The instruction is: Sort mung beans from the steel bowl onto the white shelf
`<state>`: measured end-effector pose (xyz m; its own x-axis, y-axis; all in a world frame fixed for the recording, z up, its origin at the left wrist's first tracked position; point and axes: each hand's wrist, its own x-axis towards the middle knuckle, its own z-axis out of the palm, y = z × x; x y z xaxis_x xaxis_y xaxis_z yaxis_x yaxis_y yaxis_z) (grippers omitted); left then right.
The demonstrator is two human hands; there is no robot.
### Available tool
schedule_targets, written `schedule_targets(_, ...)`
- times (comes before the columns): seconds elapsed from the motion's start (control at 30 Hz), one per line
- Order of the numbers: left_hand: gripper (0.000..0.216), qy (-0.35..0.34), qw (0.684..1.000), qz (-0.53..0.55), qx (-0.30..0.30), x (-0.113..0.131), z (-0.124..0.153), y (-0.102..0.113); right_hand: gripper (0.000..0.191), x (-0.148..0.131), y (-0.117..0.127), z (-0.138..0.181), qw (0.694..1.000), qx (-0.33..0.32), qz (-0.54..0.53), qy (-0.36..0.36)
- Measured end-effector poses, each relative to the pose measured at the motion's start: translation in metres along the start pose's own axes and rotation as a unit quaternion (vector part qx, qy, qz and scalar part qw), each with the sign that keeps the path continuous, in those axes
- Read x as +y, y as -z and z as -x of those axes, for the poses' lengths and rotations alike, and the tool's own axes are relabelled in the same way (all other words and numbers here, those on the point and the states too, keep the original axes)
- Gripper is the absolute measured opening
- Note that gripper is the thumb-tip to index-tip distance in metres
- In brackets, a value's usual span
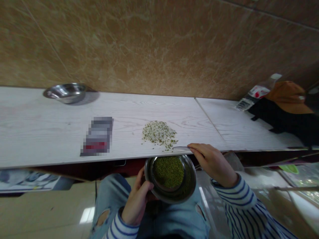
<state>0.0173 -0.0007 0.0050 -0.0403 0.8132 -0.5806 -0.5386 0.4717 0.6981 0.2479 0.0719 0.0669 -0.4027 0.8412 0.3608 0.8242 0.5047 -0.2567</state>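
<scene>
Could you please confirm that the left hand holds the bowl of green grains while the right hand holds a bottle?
Not quite: the head view shows the right hand holding a thin utensil, not a bottle. The left hand does hold the bowl of green grains.

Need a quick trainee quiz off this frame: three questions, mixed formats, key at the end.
1. True or false: the left hand holds a metal bowl of green grains in front of the counter.
2. Fill in: the right hand holds a thin ____.
3. Where is the white-and-green pile? a) in the held bowl b) on the counter c) on the floor

Key: 1 true; 2 utensil (exact type unclear); 3 b.
</scene>
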Motion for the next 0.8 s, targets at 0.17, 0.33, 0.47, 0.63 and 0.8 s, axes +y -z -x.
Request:
schedule_targets(0.17, 0.064, -0.006, 1.0, -0.004, -0.007, 0.002, 0.002, -0.002, 0.025, -0.006, 0.002, 0.0, 1.0, -0.007, 0.003, -0.006)
schedule_targets(0.33, 0.063, -0.006, 1.0, -0.003, 0.0, 0.002, 0.002, -0.002, 0.026, -0.009, 0.002, -0.002, 1.0, -0.018, 0.014, 0.004)
schedule_targets(0.47, 0.063, -0.008, 1.0, -0.006, -0.011, 0.001, 0.001, -0.001, 0.026, -0.012, 0.002, -0.001, 1.0, -0.015, 0.016, 0.001)
schedule_targets(0.63, 0.064, -0.004, 1.0, -0.011, -0.014, 0.002, 0.002, -0.002, 0.026, -0.015, 0.0, -0.001, 1.0, -0.02, 0.01, -0.007)
schedule_targets(0.8, 0.063, -0.006, 1.0, -0.006, -0.015, 0.004, 0.003, -0.002, 0.025, -0.017, -0.004, -0.005, 1.0, -0.022, 0.0, -0.009)
